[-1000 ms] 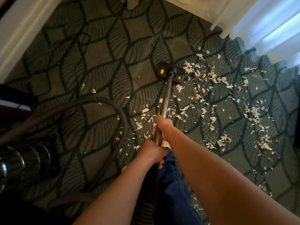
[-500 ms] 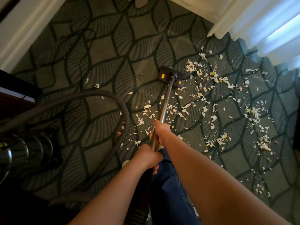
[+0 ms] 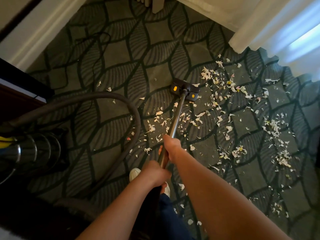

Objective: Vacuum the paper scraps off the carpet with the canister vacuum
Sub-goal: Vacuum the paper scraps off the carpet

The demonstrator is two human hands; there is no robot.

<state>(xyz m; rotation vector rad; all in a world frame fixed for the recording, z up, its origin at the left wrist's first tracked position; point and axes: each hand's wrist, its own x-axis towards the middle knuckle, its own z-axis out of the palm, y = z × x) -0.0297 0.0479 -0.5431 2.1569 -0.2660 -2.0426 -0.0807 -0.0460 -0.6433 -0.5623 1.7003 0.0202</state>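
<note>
Both hands hold the vacuum's metal wand (image 3: 175, 118). My right hand (image 3: 171, 146) grips it higher up the tube, and my left hand (image 3: 154, 174) grips it lower, near the handle. The dark floor head (image 3: 184, 90) with two orange marks lies flat on the patterned carpet (image 3: 121, 54), at the left edge of the mess. Paper scraps (image 3: 225, 104) are strewn over the carpet to the right of the head and around the wand. The canister (image 3: 26, 153) stands at the left, its grey hose (image 3: 103, 97) arching toward me.
A white baseboard (image 3: 34, 32) runs along the upper left and dark furniture (image 3: 17, 87) stands at the left edge. White curtains (image 3: 277, 23) hang at the upper right. A black cord (image 3: 90, 49) loops on the carpet. My white shoe (image 3: 135, 172) and blue trouser leg show below.
The floor head has slid back toward me over the scraps, and my hands have drawn the wand closer. The camera view shifted slightly.
</note>
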